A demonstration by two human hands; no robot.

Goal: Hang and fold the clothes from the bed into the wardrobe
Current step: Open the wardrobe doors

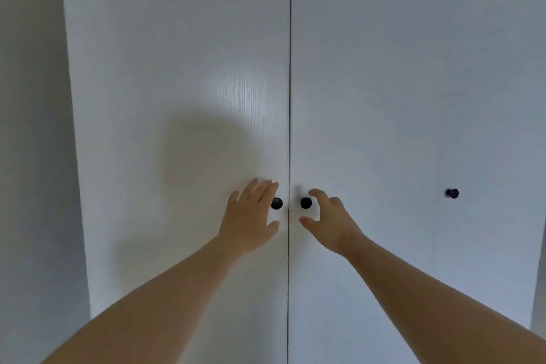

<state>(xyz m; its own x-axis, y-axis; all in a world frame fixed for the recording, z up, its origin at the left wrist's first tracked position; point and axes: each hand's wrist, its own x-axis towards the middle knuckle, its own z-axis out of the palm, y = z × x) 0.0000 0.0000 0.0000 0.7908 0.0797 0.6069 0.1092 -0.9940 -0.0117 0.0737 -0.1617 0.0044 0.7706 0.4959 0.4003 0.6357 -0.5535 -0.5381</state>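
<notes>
A white wardrobe fills the view, its left door (183, 97) and right door (384, 97) closed and meeting at a dark seam in the middle. Two round black knobs sit either side of the seam: the left knob (276, 203) and the right knob (306, 203). My left hand (251, 216) reaches up beside the left knob with fingers spread, just short of it. My right hand (328, 216) hovers beside the right knob, thumb and fingers parted around it without gripping. No clothes or bed are in view.
A third black knob (452, 193) sticks out on the far right panel. A grey wall (32, 156) runs along the wardrobe's left side. My head's shadow falls on the left door.
</notes>
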